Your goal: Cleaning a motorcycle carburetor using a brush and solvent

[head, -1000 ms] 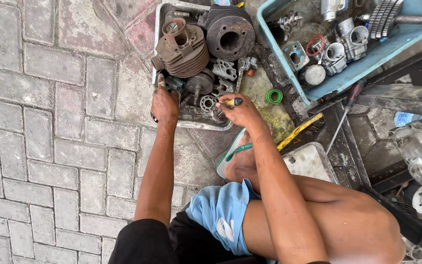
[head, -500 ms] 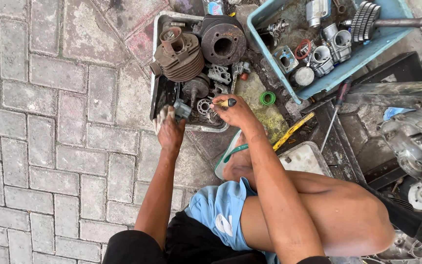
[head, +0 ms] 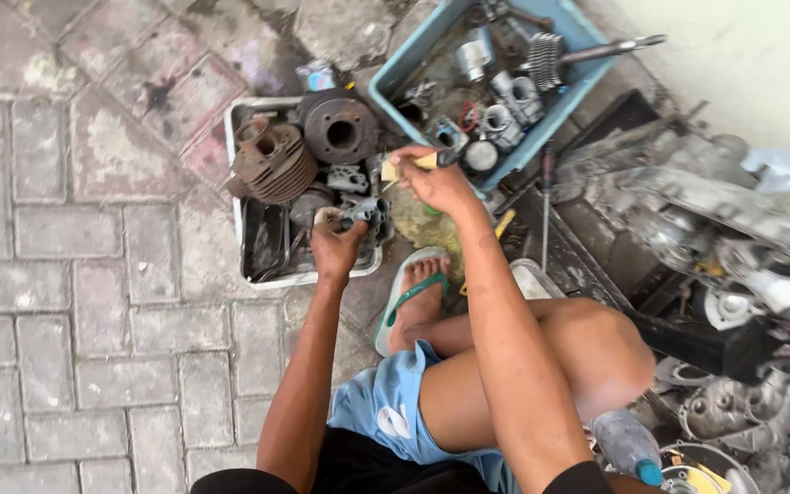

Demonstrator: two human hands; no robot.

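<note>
Crowding the brick floor [head: 75, 274] ahead of the squatting person are two containers and a heap of engine casings [head: 733, 229] along the right edge. Largest is the blue plastic crate [head: 395, 69] at the top, full of small metal fittings, with a finned shaft [head: 560, 57] lying across it. Beside it, to the left, sits a white tray [head: 262, 279] holding a rusty finned cylinder [head: 272, 165] and a dark round drum [head: 340, 128]; both stand just beyond the hands. A screwdriver [head: 544, 210] lies on the floor near the crate's lower corner, and a green-strapped sandal [head: 409, 293] covers the foot below the tray.

Over the tray's near right corner, the left hand [head: 336, 249] is clenched around a small grey metal part [head: 365, 212]. Slightly higher, between tray and crate, the right hand [head: 436, 178] pinches a small brush with a pale handle [head: 404, 166], its tip pointing toward that part, close above it.
</note>
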